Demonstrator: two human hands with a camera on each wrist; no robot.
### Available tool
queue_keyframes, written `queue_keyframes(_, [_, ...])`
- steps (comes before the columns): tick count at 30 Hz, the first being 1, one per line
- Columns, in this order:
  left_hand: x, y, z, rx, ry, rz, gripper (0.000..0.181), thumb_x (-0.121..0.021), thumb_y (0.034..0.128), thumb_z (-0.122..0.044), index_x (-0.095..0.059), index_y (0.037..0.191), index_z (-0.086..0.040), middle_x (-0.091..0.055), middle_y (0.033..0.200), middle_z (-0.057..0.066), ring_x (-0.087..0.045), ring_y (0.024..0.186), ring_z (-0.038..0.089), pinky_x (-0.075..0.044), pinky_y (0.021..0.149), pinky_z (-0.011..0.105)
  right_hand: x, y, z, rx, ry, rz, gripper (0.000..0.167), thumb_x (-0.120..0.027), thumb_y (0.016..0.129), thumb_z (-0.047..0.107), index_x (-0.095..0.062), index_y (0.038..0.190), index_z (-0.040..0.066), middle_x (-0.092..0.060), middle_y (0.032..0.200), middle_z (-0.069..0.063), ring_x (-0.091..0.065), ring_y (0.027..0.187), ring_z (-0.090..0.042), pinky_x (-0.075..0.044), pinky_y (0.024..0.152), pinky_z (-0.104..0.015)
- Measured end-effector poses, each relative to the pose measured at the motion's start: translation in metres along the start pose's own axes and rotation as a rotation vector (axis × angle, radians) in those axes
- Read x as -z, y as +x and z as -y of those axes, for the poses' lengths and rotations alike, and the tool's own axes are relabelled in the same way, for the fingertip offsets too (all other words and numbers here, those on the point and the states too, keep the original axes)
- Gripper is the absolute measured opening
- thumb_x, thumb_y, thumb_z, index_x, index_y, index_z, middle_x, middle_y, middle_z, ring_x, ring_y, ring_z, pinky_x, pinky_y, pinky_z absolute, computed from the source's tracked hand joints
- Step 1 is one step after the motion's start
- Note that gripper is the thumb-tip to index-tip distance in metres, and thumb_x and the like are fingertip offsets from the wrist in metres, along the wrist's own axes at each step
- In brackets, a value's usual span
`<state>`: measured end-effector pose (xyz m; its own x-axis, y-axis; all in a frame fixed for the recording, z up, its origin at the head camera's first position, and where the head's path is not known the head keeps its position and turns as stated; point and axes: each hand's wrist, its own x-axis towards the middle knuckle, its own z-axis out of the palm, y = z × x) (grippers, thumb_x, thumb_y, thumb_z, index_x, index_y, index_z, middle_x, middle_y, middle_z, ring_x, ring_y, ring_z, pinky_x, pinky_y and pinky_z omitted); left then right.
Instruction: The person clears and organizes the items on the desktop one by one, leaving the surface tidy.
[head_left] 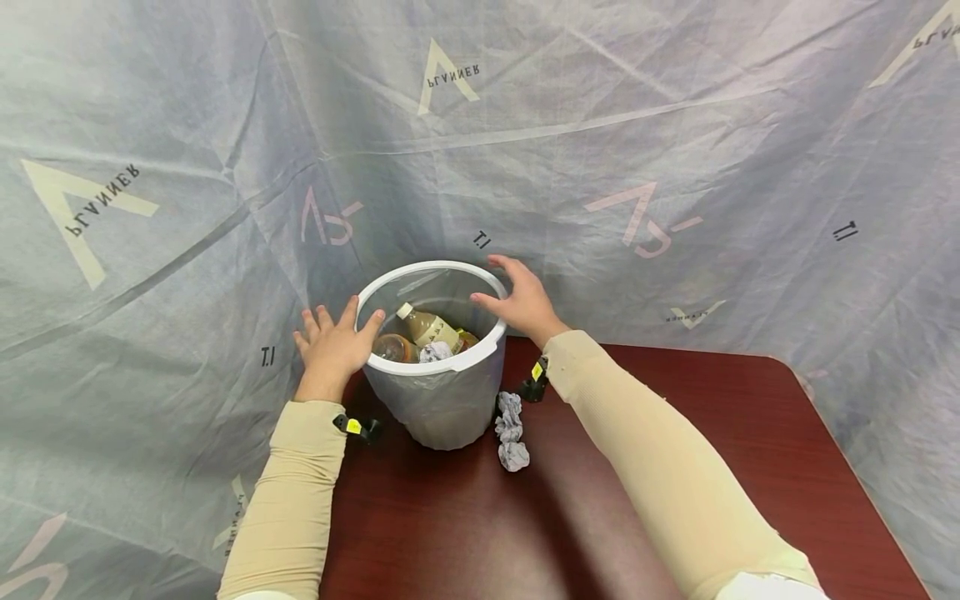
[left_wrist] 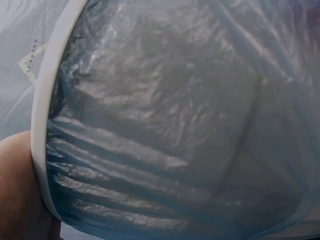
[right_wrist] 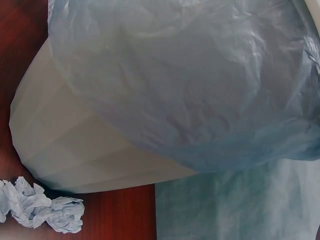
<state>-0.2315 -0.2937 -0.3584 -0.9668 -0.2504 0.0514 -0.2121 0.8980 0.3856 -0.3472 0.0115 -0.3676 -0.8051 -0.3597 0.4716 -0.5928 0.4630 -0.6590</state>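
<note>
A trash bin [head_left: 450, 408] with a white rim and a thin translucent liner stands on the table. Inside it lie a capped plastic bottle [head_left: 432, 327] with a pale label, a clear container [head_left: 392, 348] and a crumpled paper ball [head_left: 436, 352]. My left hand [head_left: 335, 346] is at the rim's left side, fingers spread. On the opposite side my right hand [head_left: 527, 302] reaches to the rim, thumb and fingers apart. The left wrist view shows part of the left hand [left_wrist: 20, 185] against the rim [left_wrist: 44, 110]. Liner folds fill most of both wrist views.
Crumpled paper [head_left: 509, 417] and another paper ball [head_left: 513, 457] lie on the table just right of the bin's base. The dark red table [head_left: 735, 417] extends to the right. Grey printed fabric [head_left: 570, 167] hangs behind and to the left.
</note>
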Motion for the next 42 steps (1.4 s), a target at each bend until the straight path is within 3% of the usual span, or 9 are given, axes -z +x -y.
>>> queue_keyframes(8, [0.000, -0.001, 0.000, -0.005, -0.009, 0.000, 0.097, -0.012, 0.0910, -0.084, -0.011, 0.165, -0.021, 0.007, 0.161, 0.039, 0.023, 0.146, 0.054, 0.012, 0.110, 0.075, 0.007, -0.010, -0.022, 0.011, 0.074, -0.121, 0.074, -0.081, 0.087, 0.039, -0.047, 0.151, 0.021, -0.057, 0.144, -0.005, -0.049, 0.136, -0.023, -0.037, 0.112, -0.046])
queue_keyframes(18, [-0.001, 0.000, 0.001, -0.007, -0.005, -0.009, 0.098, -0.011, 0.0909, -0.085, -0.012, 0.165, -0.021, 0.006, 0.160, 0.039, 0.022, 0.146, 0.054, 0.011, 0.110, 0.075, 0.006, -0.033, -0.069, 0.007, 0.148, -0.224, 0.068, -0.079, 0.090, 0.026, -0.048, 0.148, 0.008, -0.059, 0.138, -0.016, -0.054, 0.131, -0.028, -0.042, 0.109, -0.043])
queue_keyframes(29, [0.000, -0.001, -0.001, -0.002, 0.001, -0.013, 0.095, -0.012, 0.0923, -0.083, -0.012, 0.165, -0.021, 0.005, 0.161, 0.039, 0.021, 0.147, 0.054, 0.010, 0.110, 0.076, -0.021, -0.071, -0.119, -0.127, 0.123, -0.131, 0.068, -0.078, 0.091, 0.029, -0.048, 0.149, 0.011, -0.057, 0.141, -0.020, -0.053, 0.131, -0.031, -0.043, 0.108, -0.049])
queue_keyframes(35, [0.001, -0.001, -0.001, 0.002, 0.001, -0.011, 0.094, -0.013, 0.0930, -0.082, -0.012, 0.165, -0.022, 0.004, 0.161, 0.039, 0.020, 0.147, 0.054, 0.010, 0.110, 0.076, -0.047, -0.096, -0.138, -0.186, 0.139, -0.046, 0.071, -0.077, 0.091, 0.033, -0.046, 0.151, 0.010, -0.056, 0.143, -0.019, -0.051, 0.133, -0.033, -0.041, 0.108, -0.056])
queue_keyframes(42, [0.000, -0.001, -0.001, 0.005, -0.008, -0.005, 0.092, -0.015, 0.0942, -0.081, -0.012, 0.165, -0.023, 0.006, 0.161, 0.038, 0.021, 0.147, 0.054, 0.011, 0.110, 0.076, -0.073, -0.118, -0.152, -0.239, 0.101, 0.020, 0.069, -0.078, 0.091, 0.031, -0.048, 0.148, 0.006, -0.058, 0.140, -0.017, -0.053, 0.132, -0.034, -0.043, 0.106, -0.055])
